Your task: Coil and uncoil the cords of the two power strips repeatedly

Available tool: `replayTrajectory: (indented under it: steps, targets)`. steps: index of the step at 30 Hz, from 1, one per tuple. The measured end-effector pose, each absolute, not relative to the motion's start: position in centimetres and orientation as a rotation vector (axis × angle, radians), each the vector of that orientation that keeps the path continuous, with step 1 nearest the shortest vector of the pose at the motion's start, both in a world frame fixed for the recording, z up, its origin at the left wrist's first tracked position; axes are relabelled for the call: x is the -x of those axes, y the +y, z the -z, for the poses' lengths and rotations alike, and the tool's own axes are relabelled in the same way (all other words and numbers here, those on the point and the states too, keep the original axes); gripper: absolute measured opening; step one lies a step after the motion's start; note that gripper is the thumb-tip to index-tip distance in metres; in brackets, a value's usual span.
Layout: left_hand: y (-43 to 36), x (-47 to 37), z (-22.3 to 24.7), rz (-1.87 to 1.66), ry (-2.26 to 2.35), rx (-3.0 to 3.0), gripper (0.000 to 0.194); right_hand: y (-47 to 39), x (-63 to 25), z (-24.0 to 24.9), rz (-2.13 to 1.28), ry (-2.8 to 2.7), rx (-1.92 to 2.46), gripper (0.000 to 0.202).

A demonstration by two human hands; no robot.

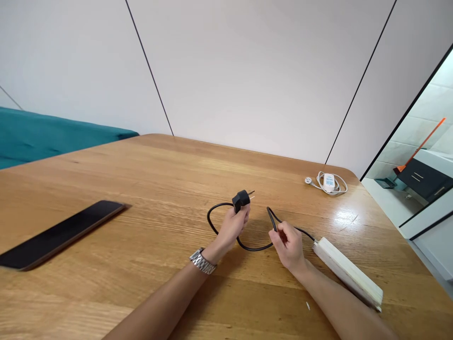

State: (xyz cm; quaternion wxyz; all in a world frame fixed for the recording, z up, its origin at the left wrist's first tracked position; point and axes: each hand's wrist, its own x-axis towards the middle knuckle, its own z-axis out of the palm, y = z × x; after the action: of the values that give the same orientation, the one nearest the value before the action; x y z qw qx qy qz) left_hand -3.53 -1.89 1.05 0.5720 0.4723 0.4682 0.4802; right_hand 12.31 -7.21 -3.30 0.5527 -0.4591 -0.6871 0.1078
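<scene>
A pale wall [247,71] backs the far edge of the table [159,198]; left hand [232,226] grips plug [241,200], right hand [290,244] its cord [254,250].

No wording, brand or number can be read anywhere. The white corded adapter [329,189] bears a label [329,180] with faint bluish print, too small and blurred to make out.

Wood tbl [159,179] holds dk tablet [60,233] L, wht pwr strip [347,270] R, wht corded box [329,182] far R.
</scene>
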Motion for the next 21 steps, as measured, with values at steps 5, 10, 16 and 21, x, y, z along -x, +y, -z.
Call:
replayTrajectory:
  steps: [5,10,16,21]
  targets:
    - [-1.5,4.0,-1.0,-1.034,1.055,-1.106,0.05,-7.0,-12.7,3.2,-0.127,-1.646,1.075,0.027]
    - [-0.6,5.4,-1.6,-0.766,0.762,-0.992,0.053,-6.6,-13.1,3.1,-0.183,-1.643,1.095,0.033]
    - [-2.1,5.6,-1.9,-0.469,0.38,-0.996,0.066,-6.5,-13.3,3.1,-0.2,-1.667,1.153,0.036]
    - [-4.5,4.9,-2.1,-0.29,0.263,-1.117,0.086,-6.7,-12.7,3.8,-0.134,-1.763,1.313,0.037]
